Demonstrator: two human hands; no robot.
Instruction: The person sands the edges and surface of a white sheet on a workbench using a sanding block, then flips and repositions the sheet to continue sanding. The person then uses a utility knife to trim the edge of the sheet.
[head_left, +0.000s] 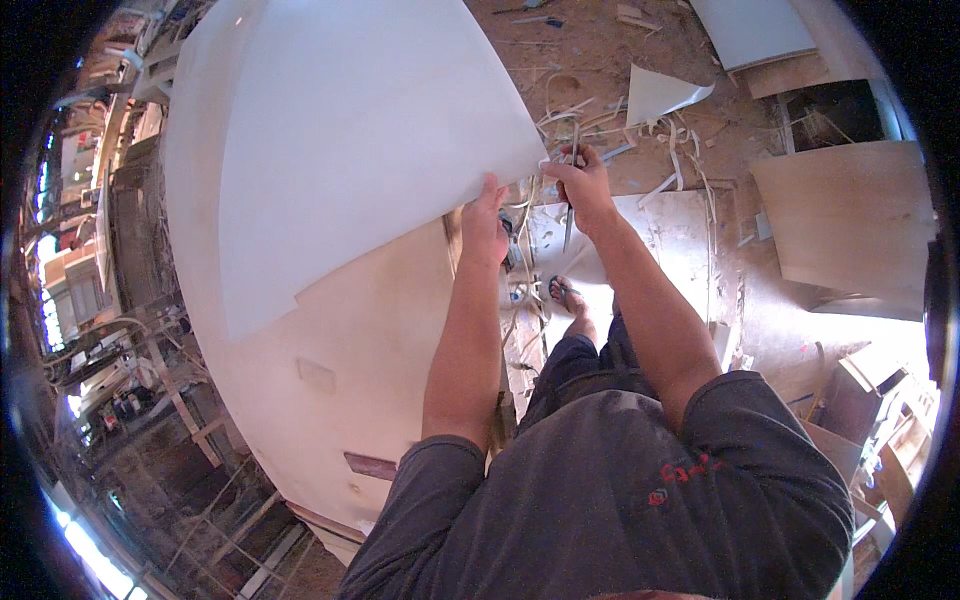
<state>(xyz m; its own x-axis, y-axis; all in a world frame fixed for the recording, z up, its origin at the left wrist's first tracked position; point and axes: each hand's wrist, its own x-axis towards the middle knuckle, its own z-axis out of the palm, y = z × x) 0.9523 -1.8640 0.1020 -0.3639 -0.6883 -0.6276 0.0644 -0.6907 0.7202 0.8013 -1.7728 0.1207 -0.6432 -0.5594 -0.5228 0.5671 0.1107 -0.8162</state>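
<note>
A large white sheet lies over a pale board on the worktop, its near right edge cut at an angle. My left hand is at that edge, fingers stretched out and touching the sheet. Close to the sheet's right corner, my right hand is closed around a thin, pointed metal tool; whether it is a blade or scissors I cannot make out. Its thumb and forefinger meet at the corner. Under my left hand, a dark object is partly hidden.
Curled offcut strips and a white triangular scrap litter the brown floor. Curved wooden panels stand to the right, with wood pieces below them. Cluttered racks line the left. My sandaled foot is beside the worktop.
</note>
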